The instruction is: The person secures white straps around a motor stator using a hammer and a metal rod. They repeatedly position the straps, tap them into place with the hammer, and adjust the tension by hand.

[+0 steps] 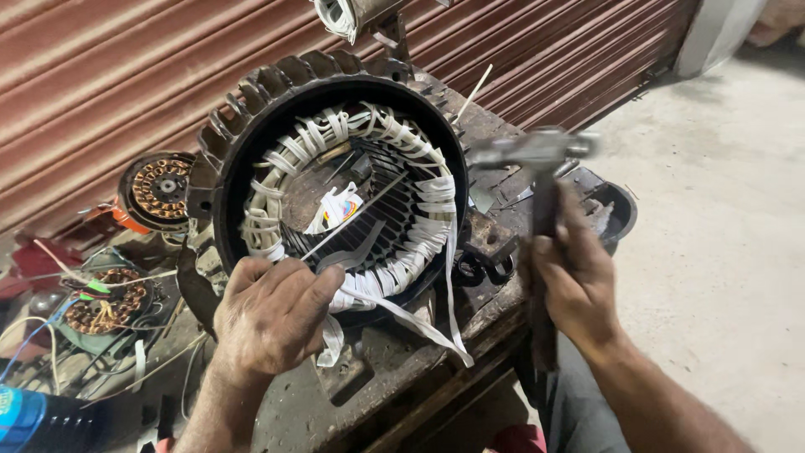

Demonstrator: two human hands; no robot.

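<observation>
Head view: motor stator (335, 168) stood on edge on the workbench (402, 369), bore facing the person. Left hand (272, 315) pinched a thin metal strip (352, 252) against the lower winding, white tape (402, 315) trailing below. Right hand (579, 277) was closed round a hammer (537, 151) (head blurred), raised beside the housing. Smaller stators (159, 189) lay at left.

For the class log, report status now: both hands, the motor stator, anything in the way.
Left hand grips a thin metal tool inside the motor stator. Right hand holds a hammer raised, blurred. Loose white tape trails over the workbench.
</observation>
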